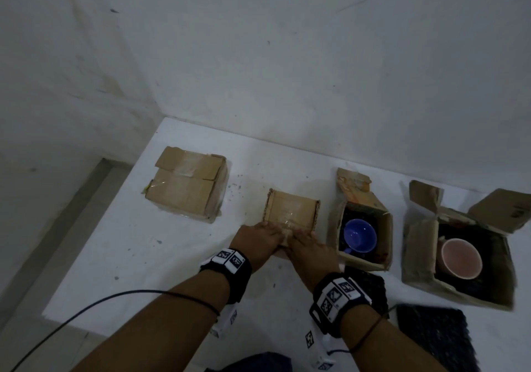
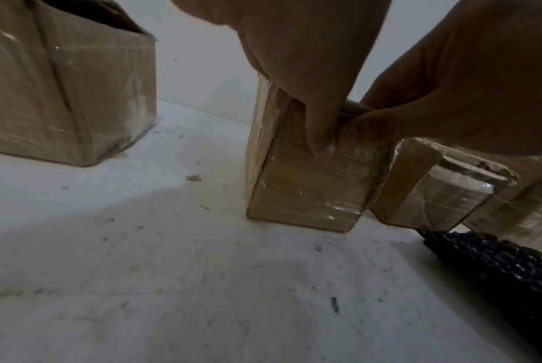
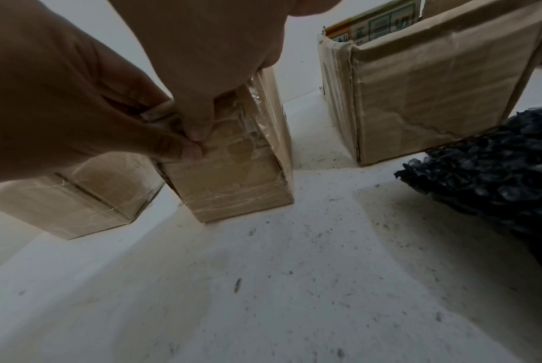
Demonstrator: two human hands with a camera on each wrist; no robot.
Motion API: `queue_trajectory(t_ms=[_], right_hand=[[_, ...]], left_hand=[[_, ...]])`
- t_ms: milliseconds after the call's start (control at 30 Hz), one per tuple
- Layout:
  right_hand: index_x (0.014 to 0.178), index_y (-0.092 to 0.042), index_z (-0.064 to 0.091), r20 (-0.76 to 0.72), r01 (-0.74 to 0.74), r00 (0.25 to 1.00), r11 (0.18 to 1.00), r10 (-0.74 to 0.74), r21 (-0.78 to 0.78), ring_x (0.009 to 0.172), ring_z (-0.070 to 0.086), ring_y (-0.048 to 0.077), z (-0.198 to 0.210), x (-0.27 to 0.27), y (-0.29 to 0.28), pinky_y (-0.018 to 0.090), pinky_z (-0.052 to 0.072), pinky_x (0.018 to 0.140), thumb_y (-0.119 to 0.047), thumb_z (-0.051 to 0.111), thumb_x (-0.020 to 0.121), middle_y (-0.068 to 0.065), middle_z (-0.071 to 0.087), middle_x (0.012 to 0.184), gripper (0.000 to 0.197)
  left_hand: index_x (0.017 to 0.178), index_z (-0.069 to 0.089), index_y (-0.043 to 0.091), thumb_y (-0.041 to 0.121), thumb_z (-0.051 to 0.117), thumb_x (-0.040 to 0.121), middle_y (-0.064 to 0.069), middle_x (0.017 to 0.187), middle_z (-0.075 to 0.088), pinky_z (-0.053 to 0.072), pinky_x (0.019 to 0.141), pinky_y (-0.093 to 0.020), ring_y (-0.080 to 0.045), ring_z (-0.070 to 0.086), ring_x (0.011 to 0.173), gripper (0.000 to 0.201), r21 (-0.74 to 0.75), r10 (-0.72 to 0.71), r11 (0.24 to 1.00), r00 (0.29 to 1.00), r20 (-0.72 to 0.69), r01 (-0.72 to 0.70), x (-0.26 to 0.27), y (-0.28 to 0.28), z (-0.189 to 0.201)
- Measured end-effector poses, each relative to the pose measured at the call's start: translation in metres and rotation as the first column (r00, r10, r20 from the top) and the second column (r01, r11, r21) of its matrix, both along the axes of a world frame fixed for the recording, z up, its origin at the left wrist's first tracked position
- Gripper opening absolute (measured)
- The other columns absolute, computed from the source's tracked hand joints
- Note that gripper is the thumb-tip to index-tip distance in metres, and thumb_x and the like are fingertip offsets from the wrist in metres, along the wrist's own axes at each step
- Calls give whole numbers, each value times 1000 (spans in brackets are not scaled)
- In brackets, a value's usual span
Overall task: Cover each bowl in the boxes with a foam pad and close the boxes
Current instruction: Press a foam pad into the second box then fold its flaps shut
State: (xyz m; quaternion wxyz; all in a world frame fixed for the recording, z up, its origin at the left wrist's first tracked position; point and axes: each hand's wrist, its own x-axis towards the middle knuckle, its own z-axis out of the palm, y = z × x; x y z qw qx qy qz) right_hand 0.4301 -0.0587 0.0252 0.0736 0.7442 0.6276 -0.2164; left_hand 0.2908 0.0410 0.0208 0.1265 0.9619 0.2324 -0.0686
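Four cardboard boxes stand in a row on the white table [image 1: 138, 256]. The small middle box [image 1: 291, 212] has its flaps down. My left hand [image 1: 258, 239] and right hand [image 1: 311, 249] hold its near top edge side by side, fingers on the lid. Their thumbs [image 2: 321, 145] [image 3: 198, 127] press the taped front face [image 2: 310, 191]. To its right an open box [image 1: 385, 228] holds a blue bowl [image 1: 359, 235]. The far right open box [image 1: 413, 248] holds a pink bowl [image 1: 459, 258]. Two black foam pads [image 1: 370, 284] [image 1: 436, 334] lie near the front edge.
A larger box with its flaps folded shut [image 1: 185, 185] stands at the left, apart from the others. White walls meet in a corner behind the table. A black cable [image 1: 86, 311] hangs off the table's left front edge. Dark specks dot the tabletop.
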Motion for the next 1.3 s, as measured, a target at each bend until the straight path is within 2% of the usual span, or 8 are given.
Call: queue_trajectory(t_ms=[100, 300, 567, 867, 1000, 1100, 1200, 1300], right_hand=[[139, -18, 36, 8, -74, 997, 997, 74, 29, 136, 38, 28, -3, 5, -5, 43, 46, 97, -29, 37, 99, 7, 36, 150, 42], [127, -24, 45, 8, -33, 999, 999, 33, 33, 124, 50, 25, -2, 6, 2, 44, 51, 83, -47, 35, 96, -1, 47, 140, 40], [134, -19, 44, 26, -85, 996, 993, 83, 76, 128, 48, 29, 5, 4, -2, 43, 48, 91, -35, 35, 100, 4, 43, 146, 38], [92, -26, 69, 103, -86, 992, 979, 67, 184, 74, 71, 16, 9, -2, -3, 26, 52, 44, -30, 82, 65, -5, 73, 98, 31], [97, -23, 71, 100, -89, 993, 960, 65, 264, 83, 71, 16, 15, -4, -8, 25, 56, 59, -23, 84, 61, -4, 73, 101, 38], [95, -22, 70, 56, -62, 997, 962, 48, 268, 85, 71, 16, 14, -4, -9, 25, 57, 68, -22, 83, 63, -3, 72, 100, 35], [98, -20, 70, 19, -52, 999, 962, 49, 267, 87, 71, 19, 6, -2, -8, 32, 58, 68, -27, 59, 80, 0, 72, 102, 22], [110, -13, 68, -40, -40, 998, 966, 52, 256, 97, 69, 24, -8, 4, -8, 35, 56, 82, -19, 62, 80, 6, 70, 111, 31]], left_hand=[[111, 67, 18, 17, 70, 81, -7, 119, 68, 56, 59, -41, -29, 67, 103, 29, 25, -49, 999, 999, 20, 48, -7, 5, -10], [131, 52, 21, 40, 43, 98, -3, 145, 48, 49, 88, -43, -26, 49, 128, 38, -22, 5, 1000, 996, -91, -7, 0, 5, 3], [146, 36, 25, 15, 41, 99, -4, 154, 36, 48, 91, -43, -27, 37, 138, 49, -18, -103, 995, 988, -116, 102, -7, 11, -2], [137, 48, 18, 28, 39, 101, -8, 146, 47, 52, 84, -46, -30, 49, 129, 39, -2, -149, 989, 989, -7, 149, -11, 14, -3], [118, 65, 17, 38, 27, 95, -9, 123, 67, 60, 66, -44, -30, 68, 105, 49, 20, -195, 981, 978, 81, 194, -15, 15, -9], [125, 60, 16, 50, 12, 92, -9, 134, 60, 57, 78, -46, -30, 61, 116, 68, -16, -154, 988, 988, 15, 155, -11, 14, -4], [129, 56, 21, 50, 24, 97, -6, 141, 53, 52, 84, -44, -28, 56, 122, 54, 10, -120, 993, 991, -54, 121, -5, 15, 1], [110, 68, 25, 47, 32, 93, -2, 121, 68, 56, 64, -38, -24, 68, 102, 46, 48, -111, 992, 992, -65, 114, -2, 10, 1]])
